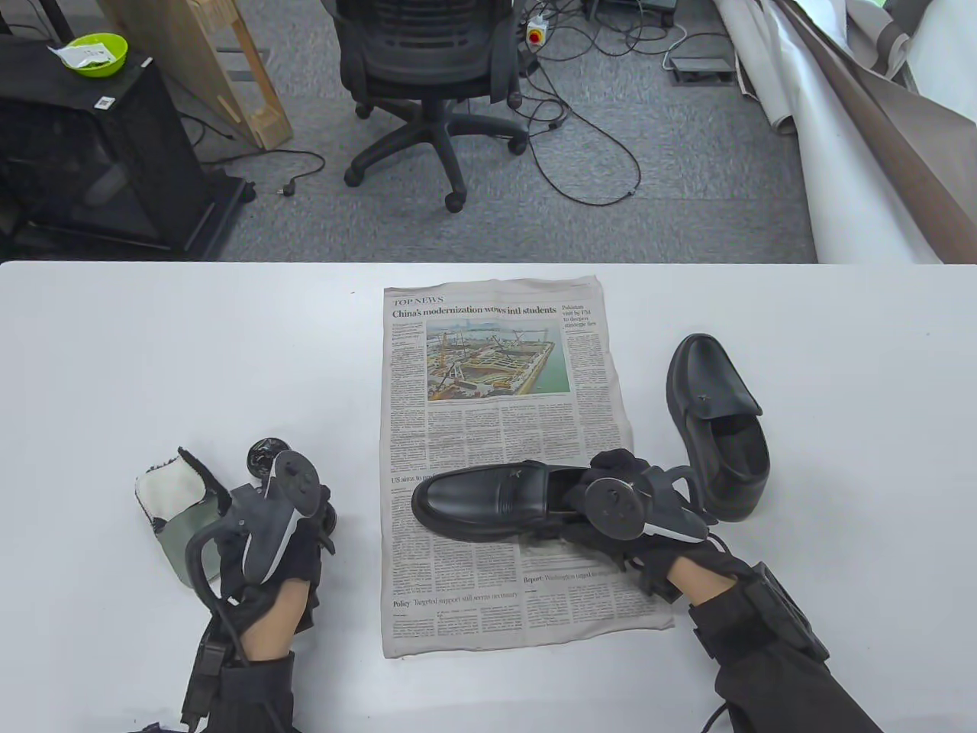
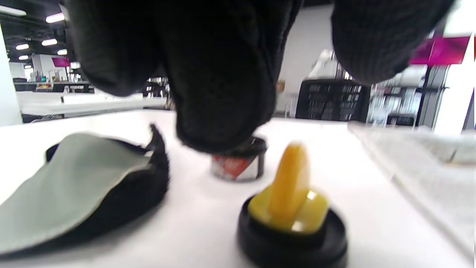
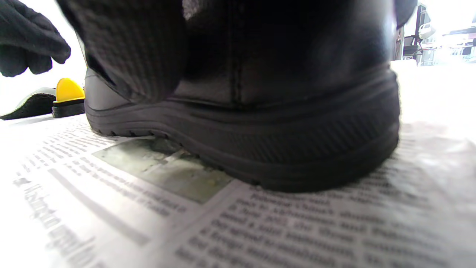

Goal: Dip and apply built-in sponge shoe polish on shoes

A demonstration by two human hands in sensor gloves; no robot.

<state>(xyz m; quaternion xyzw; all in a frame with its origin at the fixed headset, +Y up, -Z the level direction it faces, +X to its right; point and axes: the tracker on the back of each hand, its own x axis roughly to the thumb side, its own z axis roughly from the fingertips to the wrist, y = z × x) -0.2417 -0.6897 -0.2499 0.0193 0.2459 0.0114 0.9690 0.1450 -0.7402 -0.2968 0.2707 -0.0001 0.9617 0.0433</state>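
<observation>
on the newspaper (image 1: 504,427) lies 1 shoe (image 1: 481,500), its heel gripped by the right hand (image 1: 618,511); keep that grip firm so the shoe won't slide. left of the newspaper, the left hand (image 1: 267,527) hovers over the yellow-handled applicator (image 2: 292,219), holding nothing, fingers apparently loose. pinch the handle squarely, then dip in the tin (image 2: 240,162) beyond.

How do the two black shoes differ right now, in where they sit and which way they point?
The shoe on the newspaper lies crosswise, toe toward the left hand's side; the right hand holds it at the heel. The other shoe sits on the bare table, right of the newspaper, toe pointing away from the person, with no hand on it. Both are black slip-on loafers, resting sole down.
</observation>
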